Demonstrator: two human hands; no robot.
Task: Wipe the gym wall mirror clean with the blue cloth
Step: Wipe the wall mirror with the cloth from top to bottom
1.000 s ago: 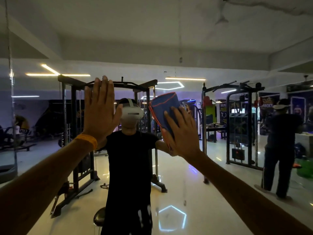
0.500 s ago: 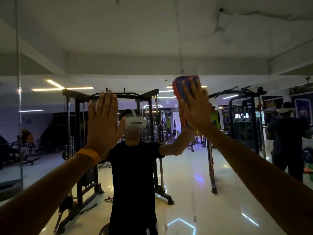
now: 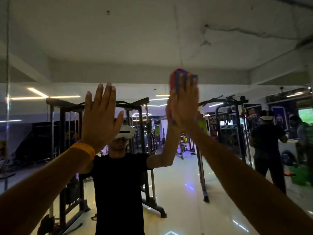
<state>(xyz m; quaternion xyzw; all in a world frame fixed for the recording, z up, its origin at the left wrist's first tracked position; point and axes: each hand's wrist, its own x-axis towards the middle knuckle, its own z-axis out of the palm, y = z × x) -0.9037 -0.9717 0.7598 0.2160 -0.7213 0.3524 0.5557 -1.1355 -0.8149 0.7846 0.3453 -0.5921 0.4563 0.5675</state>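
The wall mirror (image 3: 169, 39) fills the whole view and reflects the gym. My right hand (image 3: 183, 102) is raised high, its straight fingers pressing the folded blue cloth (image 3: 177, 77) with an orange edge flat against the glass. Only the cloth's top and left edge show past my fingers. My left hand (image 3: 100, 116) is flat on the mirror to the left, fingers spread and straight, with an orange band at the wrist. Between my arms I see my own reflection in a black shirt and white headset.
In the reflection stand black weight racks (image 3: 64, 133) at the left and a cable machine (image 3: 227, 126) at the right. Another person (image 3: 267, 146) in dark clothes is reflected at the far right. A vertical mirror seam (image 3: 7, 65) runs along the left.
My right hand has slid the cloth upward and to the right on the glass over the last second. My left hand has stayed flat at about the same spot.
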